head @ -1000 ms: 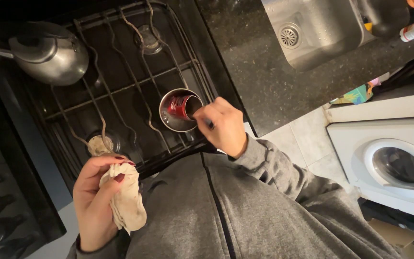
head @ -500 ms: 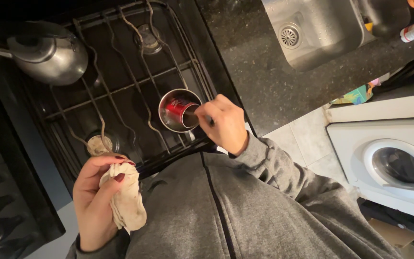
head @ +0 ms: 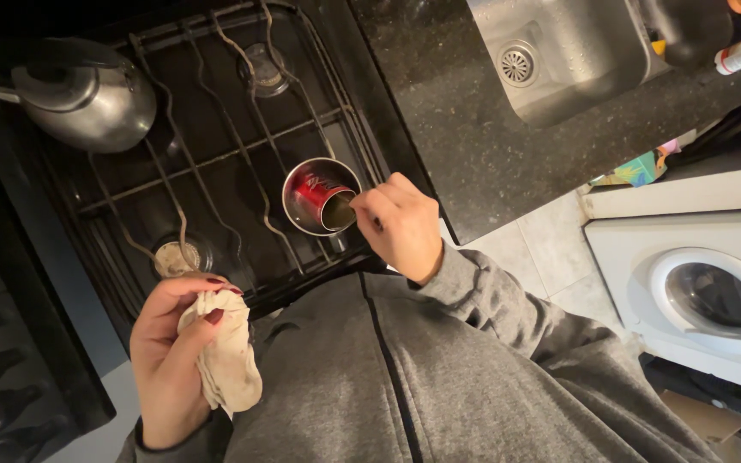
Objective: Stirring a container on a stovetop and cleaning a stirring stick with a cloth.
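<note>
Meanwhile the right hand (head: 400,225) gripped the handle of a small metal pot (head: 321,196) on the stove (head: 216,163); the left hand (head: 173,343) clutched a crumpled cloth (head: 226,358).

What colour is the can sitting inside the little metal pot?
Red with pale markings: the can lies in the small steel pot, head view.

Small pot (head: 322,196): shiny metal, reflective inside
Kettle (head: 83,93): brushed metal — dull sheen
Stove grate (head: 216,154): dark matt wire
Cloth (head: 226,356): pale, crumpled fabric
Counter (head: 465,137): speckled dark stone — glossy
Sink (head: 559,51): smooth steel
Sleeve (head: 490,300): grey knit
</note>
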